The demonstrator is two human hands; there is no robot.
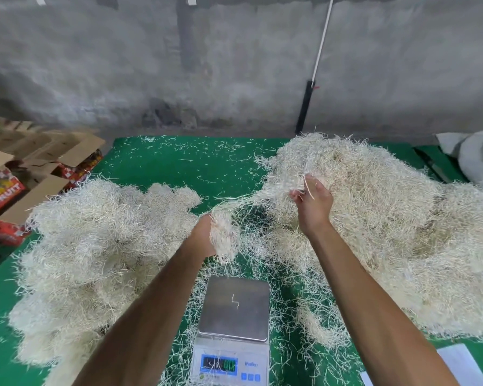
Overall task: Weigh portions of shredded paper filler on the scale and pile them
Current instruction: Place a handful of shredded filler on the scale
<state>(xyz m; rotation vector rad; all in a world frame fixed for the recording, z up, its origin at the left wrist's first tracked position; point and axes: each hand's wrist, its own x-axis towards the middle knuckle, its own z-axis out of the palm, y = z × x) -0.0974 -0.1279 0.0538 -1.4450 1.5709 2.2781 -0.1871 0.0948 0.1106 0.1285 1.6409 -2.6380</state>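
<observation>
A silver scale stands at the front centre of the green table, its steel plate bare but for one stray strand. My left hand grips a clump of pale shredded paper above and behind the scale. Strands stretch from that clump to the big supply heap on the right. My right hand pinches strands at the near left edge of that heap. A second large pile of shredded paper lies on the left.
Open cardboard boxes with red fruit print stand off the table's left edge. A grey concrete wall rises behind. A grey sack sits at the far right, and white paper sheets at the front right corner. Loose shreds litter the table.
</observation>
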